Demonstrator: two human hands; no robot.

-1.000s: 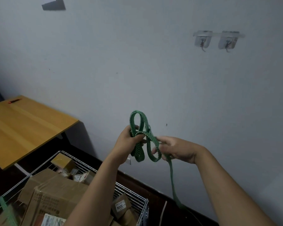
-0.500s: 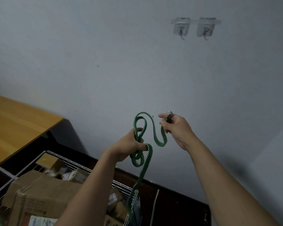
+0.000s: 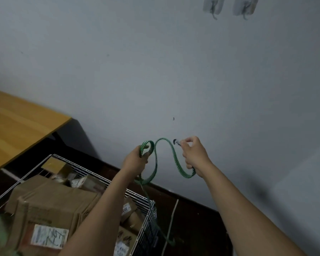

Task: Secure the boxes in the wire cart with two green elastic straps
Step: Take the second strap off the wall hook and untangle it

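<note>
Item: green elastic strap (image 3: 174,157), held up in front of a pale wall (image 3: 155,71), above and to the right of the wire cart (image 3: 81,168) and not laid over it. Left hand (image 3: 135,161): fingers curled round a folded loop of the strap, the loop standing up above the fist. Right hand (image 3: 194,156): raised level with the left, the strap's end pinched between thumb and forefinger, with a dark metal hook (image 3: 175,141) projecting from the fingertips towards the left; the strap is also caught under the lower fingers. Between the two hands the strap is seen to rise in an arch and then sag in a slack curve. From beneath the left hand a tail hangs down past the cart's right corner to the dark floor (image 3: 192,218). Cart contents: a large cardboard box (image 3: 54,202) with a white label on its near face, a small box (image 3: 54,165) at the far corner, and a labelled box (image 3: 127,209) by the right wall, with further small cartons among them, blurred. Surroundings: a wooden table (image 3: 17,126) at left, against the wall; two clear adhesive wall hooks (image 3: 212,6) at the upper edge.
</note>
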